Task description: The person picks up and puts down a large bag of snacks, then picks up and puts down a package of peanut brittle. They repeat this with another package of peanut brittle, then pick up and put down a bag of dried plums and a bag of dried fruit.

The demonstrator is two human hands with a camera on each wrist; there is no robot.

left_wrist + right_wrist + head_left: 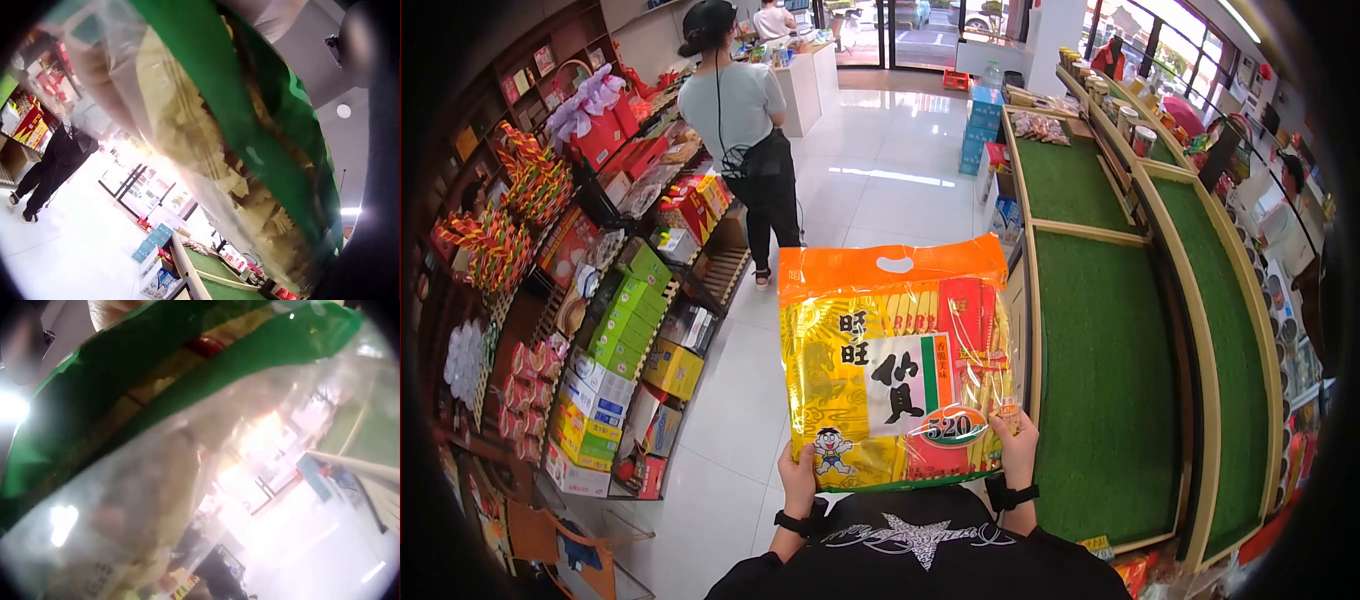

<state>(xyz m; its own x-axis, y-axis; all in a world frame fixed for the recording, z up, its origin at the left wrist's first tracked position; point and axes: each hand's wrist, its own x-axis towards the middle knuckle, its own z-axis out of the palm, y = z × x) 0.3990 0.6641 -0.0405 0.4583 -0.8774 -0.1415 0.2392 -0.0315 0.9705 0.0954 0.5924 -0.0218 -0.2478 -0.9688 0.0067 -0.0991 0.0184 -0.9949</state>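
In the head view a large yellow snack bag [850, 400] with an orange top band and a handle hole is held upright before the chest. My left hand [798, 480] grips its lower left edge, thumb on the front. The lower right edge is pinched by my right hand [1016, 448], the thumb also in front. Both wrist views are largely filled by the bag's green underside [250, 144] [144, 406] and clear plastic with pale pieces behind it; most fingers are hidden there.
Sloped shelves lined with green mat [1105, 380] run along the right. Stacked boxes and gift packs [635, 310] fill racks on the left. Ahead, a person in a light top [730, 110] stands facing away on the white tiled floor [880, 200], near a counter [812, 85].
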